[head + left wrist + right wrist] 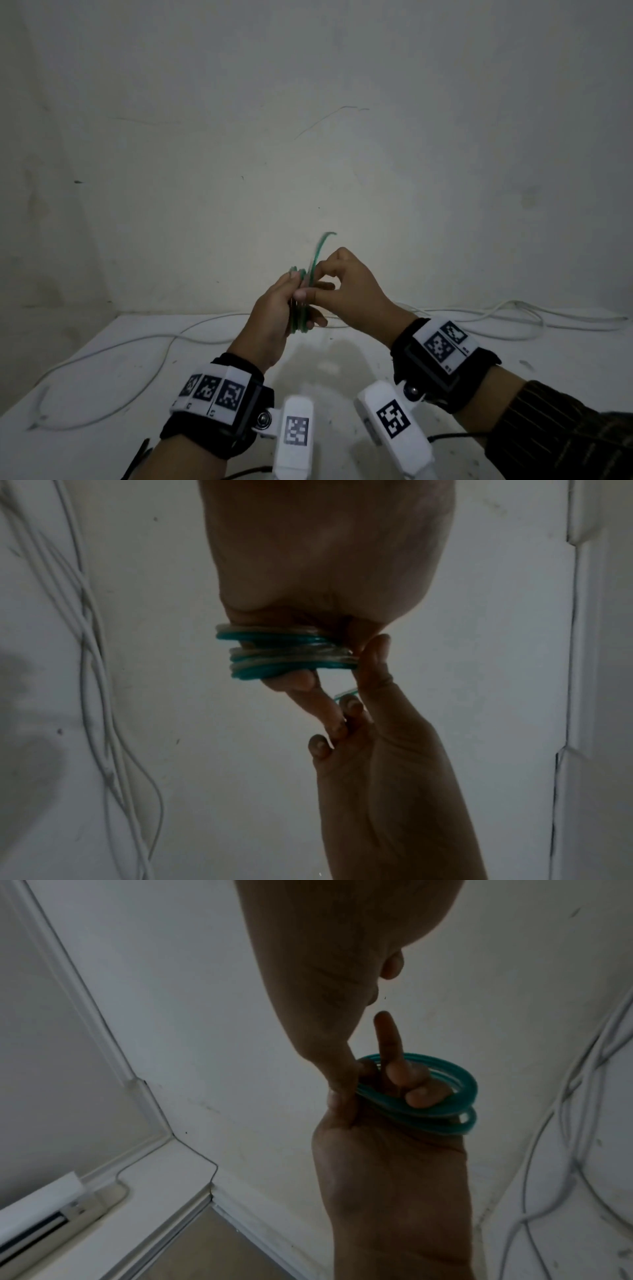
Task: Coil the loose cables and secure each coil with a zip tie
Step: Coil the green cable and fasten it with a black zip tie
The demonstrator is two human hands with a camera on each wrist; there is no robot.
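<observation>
Above the white table (102, 370), my left hand (274, 318) grips the green cable coil (301, 308) while my right hand (346, 284) pinches its loose tail. No zip tie shows on it, and the white cables (164, 346) lie uncoiled.

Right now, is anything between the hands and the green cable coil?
Nothing visible. The left hand already holds the green coil, and the right hand pinches its loose end. No zip tie is visible on it.
</observation>
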